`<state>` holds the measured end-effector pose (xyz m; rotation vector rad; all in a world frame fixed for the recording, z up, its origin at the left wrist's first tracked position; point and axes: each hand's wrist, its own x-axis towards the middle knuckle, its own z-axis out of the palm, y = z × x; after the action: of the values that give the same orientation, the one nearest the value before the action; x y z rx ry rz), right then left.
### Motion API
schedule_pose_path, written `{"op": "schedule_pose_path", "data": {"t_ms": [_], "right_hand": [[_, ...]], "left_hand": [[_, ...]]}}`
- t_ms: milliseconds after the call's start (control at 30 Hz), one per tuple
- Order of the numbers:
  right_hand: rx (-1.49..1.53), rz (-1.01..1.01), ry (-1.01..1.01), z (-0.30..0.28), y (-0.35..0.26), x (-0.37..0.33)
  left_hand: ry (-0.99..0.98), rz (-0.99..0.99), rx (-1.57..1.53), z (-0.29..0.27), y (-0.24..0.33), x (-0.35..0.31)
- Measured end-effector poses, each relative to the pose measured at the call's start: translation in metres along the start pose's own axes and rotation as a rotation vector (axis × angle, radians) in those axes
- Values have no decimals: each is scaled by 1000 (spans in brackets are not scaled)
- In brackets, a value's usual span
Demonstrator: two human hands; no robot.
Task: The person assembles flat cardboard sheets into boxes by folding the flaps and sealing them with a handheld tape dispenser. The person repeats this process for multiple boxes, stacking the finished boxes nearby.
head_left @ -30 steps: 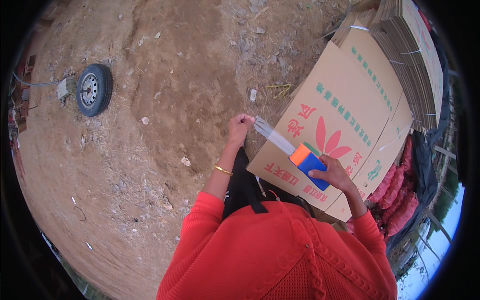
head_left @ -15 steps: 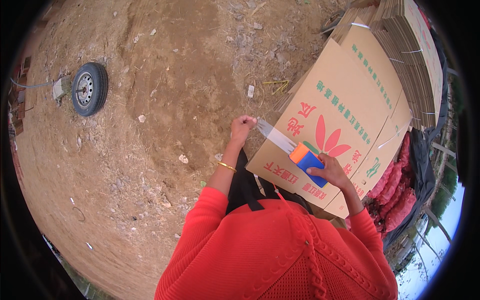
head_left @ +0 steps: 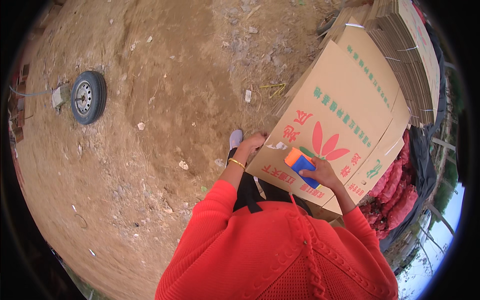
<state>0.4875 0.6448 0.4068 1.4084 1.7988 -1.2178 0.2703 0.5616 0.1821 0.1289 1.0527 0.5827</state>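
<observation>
Daylight falls on brown earth ground (head_left: 185,45) dotted with pale scraps (head_left: 141,126), with greenery (head_left: 443,188) and blue sky (head_left: 456,202) lower right.

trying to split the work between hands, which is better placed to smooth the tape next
Probably the left hand: it is at the cardboard edge, beside the tape, with no tool visible in it. The right hand is gripping the dispenser.

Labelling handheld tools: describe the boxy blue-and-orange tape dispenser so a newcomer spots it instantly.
Find the large, flat brown cardboard sheet right of centre. Over its lower part, the bare right hand grips the boxy blue-and-orange tape dispenser, its solid colours unlike the brown, printed board.
</observation>
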Motion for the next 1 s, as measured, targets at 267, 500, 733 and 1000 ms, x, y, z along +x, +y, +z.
{"op": "schedule_pose_path", "data": {"t_ms": [267, 500, 733, 1000], "right_hand": [[-31, 42, 17, 10, 5, 3], [-69, -4, 50, 18, 11, 6], [-130, -5, 118, 36, 9, 10], [41, -83, 96, 26, 77, -27]], "left_hand": [[255, -18, -8, 11, -24, 13], [534, 391, 303, 18, -33, 2], [830, 514, 730, 69, -9, -27], [1016, 617, 743, 81, -10, -22]]}}
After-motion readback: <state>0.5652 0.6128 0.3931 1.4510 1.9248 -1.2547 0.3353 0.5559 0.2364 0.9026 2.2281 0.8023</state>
